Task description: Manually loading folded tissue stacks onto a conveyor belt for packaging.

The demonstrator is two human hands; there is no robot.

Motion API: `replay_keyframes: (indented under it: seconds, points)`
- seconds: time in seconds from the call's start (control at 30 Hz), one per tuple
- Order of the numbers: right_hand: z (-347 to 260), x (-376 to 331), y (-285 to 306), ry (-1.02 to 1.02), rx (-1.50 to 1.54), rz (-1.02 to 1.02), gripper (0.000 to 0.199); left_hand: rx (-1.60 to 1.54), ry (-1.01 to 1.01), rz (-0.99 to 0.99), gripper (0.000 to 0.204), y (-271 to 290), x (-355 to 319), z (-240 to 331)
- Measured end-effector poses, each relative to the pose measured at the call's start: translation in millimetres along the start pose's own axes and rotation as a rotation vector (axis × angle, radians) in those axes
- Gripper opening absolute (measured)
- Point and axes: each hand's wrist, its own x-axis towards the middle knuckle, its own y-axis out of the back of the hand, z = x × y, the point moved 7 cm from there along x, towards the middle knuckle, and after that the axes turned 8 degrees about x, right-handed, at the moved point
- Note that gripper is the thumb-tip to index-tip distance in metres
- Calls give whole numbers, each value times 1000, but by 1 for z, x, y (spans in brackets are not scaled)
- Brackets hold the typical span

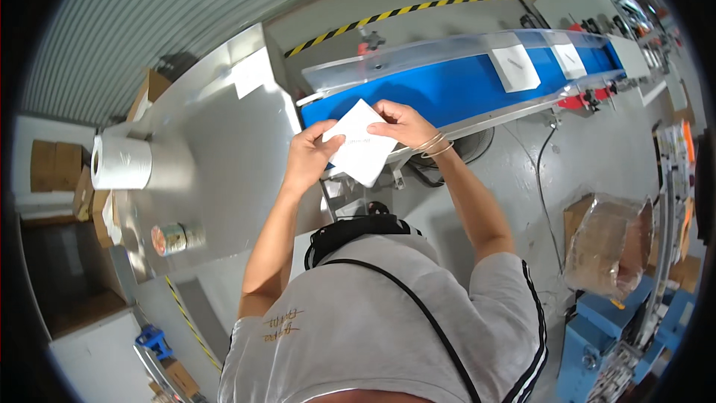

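A flat white box (361,157) with small print on its face is tilted cornerwise over the near end of a blue conveyor belt (440,88). My left hand (308,157) pinches its left corner between thumb and fingers. On the upper right edge, my right hand (405,126) grips it too, the thumb lying across the face. Farther right along the belt lie two similar items, a white box (514,69) and another white box (569,61).
Left of the conveyor stands a shiny metal table (216,153). It bears a white film roll (123,163), a tape roll (170,239) and a white sheet (253,75). A clear plastic bag (608,246) with cardboard sits at right, near blue machinery (597,336). A cable (543,186) crosses the floor.
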Motion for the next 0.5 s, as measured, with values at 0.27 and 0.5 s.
replay_keyframes:
  seconds: [0.27,0.5]
  points:
    - [8,-21,179,-49,-600,704,42,205,-114,-29,40,-20,6,-2]
    - [-33,-98,248,-158,-1146,1218,58,274,-203,-252,37,-42,2,-40]
